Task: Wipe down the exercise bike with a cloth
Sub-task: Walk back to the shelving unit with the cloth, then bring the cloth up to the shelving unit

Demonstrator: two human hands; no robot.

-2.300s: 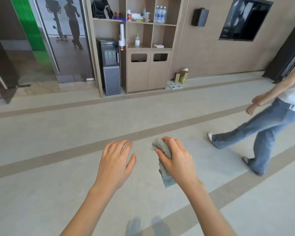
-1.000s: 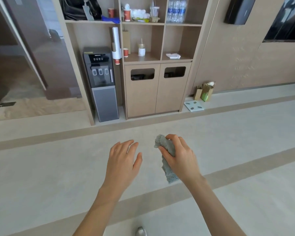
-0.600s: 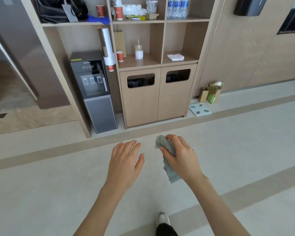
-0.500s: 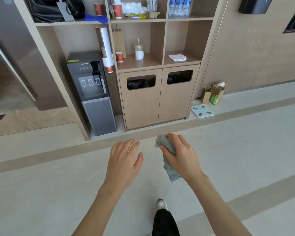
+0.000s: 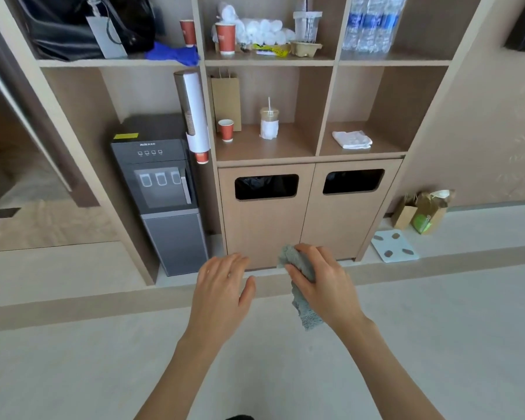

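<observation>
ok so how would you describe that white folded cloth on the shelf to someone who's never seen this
Start at the wooden shelf unit against the wall. The cubby directly above its right cabinet door holds the white folded cloth. It lies alone there, unlike the grey cloth gripped in the right hand.

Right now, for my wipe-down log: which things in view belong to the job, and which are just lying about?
Job: grey cloth, gripped by the right hand; left hand, empty. No bike in view.
Lying about: water dispenser, red cup, bottled water, folded white towel, floor scale.
</observation>
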